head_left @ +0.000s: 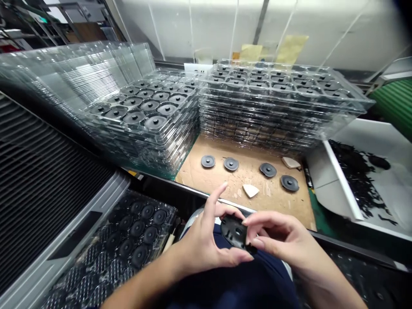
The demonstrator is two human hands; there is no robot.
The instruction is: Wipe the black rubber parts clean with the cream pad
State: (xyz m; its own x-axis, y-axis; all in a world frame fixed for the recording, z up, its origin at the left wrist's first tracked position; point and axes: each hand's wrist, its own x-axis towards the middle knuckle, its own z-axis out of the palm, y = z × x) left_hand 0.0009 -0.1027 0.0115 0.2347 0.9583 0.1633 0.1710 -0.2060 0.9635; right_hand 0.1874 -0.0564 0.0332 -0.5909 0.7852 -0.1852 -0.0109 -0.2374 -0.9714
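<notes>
A round black plastic disc (pixel 232 229) with a small central hole is held tilted above my lap. My left hand (pixel 204 240) grips it between the thumb at its lower edge and the fingers behind its upper edge, with the index finger raised. At the disc's right edge my right hand (pixel 283 236) pinches with thumb and fingertips; that part of the rim is hidden. Beyond my hands, several similar discs (pixel 268 170) with central knobs lie in a row on a cardboard sheet (pixel 222 189). A white wedge-shaped piece (pixel 250 190) lies nearer me.
Stacked clear trays filled with discs stand at the back right (pixel 283 96) and left (pixel 151 116). A white bin (pixel 344 180) at the right contains black scraps (pixel 350 171). Lower left, another disc-filled tray (pixel 138 231) sits below the table edge.
</notes>
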